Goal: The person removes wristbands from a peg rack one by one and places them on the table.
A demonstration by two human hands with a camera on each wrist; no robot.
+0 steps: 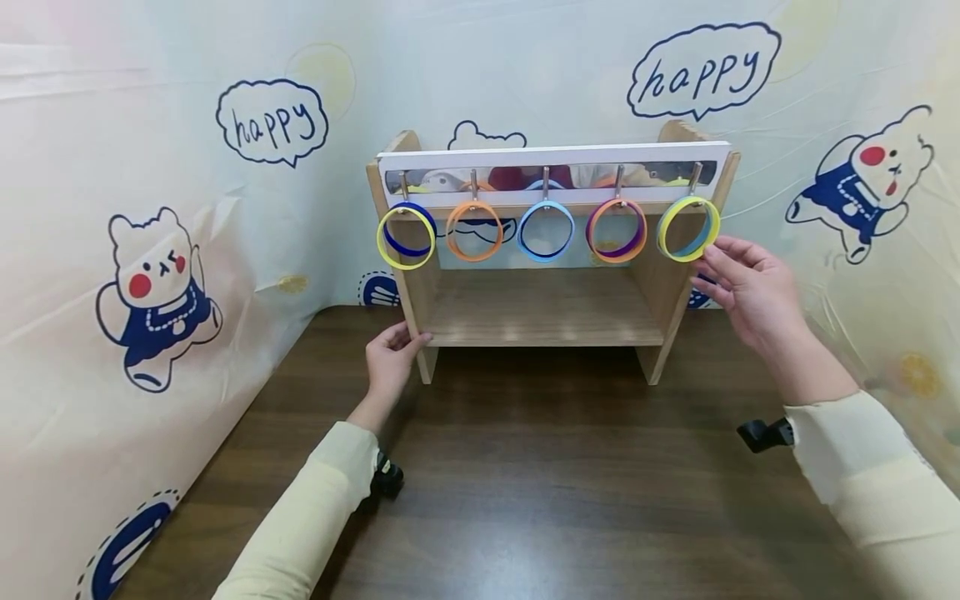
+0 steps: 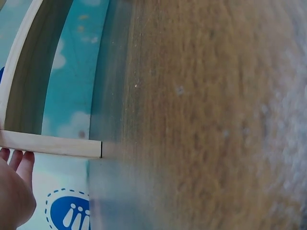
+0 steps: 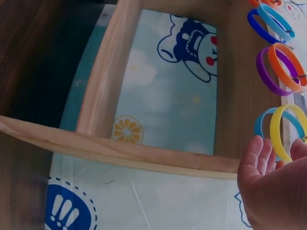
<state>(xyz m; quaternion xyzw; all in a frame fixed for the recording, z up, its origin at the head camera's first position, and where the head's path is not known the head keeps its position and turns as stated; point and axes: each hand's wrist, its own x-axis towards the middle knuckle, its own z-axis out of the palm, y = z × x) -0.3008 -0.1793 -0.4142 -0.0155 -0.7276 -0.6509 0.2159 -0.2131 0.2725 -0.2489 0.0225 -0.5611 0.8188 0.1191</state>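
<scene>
A wooden rack (image 1: 540, 308) with a white front rail (image 1: 555, 154) stands on the table, coloured silicone wristbands hanging from its metal hooks. My left hand (image 1: 392, 360) grips the lower front of its left side panel (image 2: 53, 143), thumb in front and fingertips behind. At the rightmost hook hang a yellow wristband (image 1: 663, 242) and a light-blue wristband (image 3: 259, 125), one behind the other. My right hand (image 1: 753, 287) pinches the lower right edge of this pair, its fingers (image 3: 251, 154) reaching behind the bands. In the right wrist view the thumb is partly cut off.
Other hooks carry a yellow and dark-blue pair (image 1: 384, 252), orange bands (image 1: 451, 233), blue bands (image 1: 522, 237) and an orange and purple pair (image 1: 642, 237). Printed cloth (image 1: 225, 50) surrounds the brown tabletop (image 1: 540, 483) at the back and sides.
</scene>
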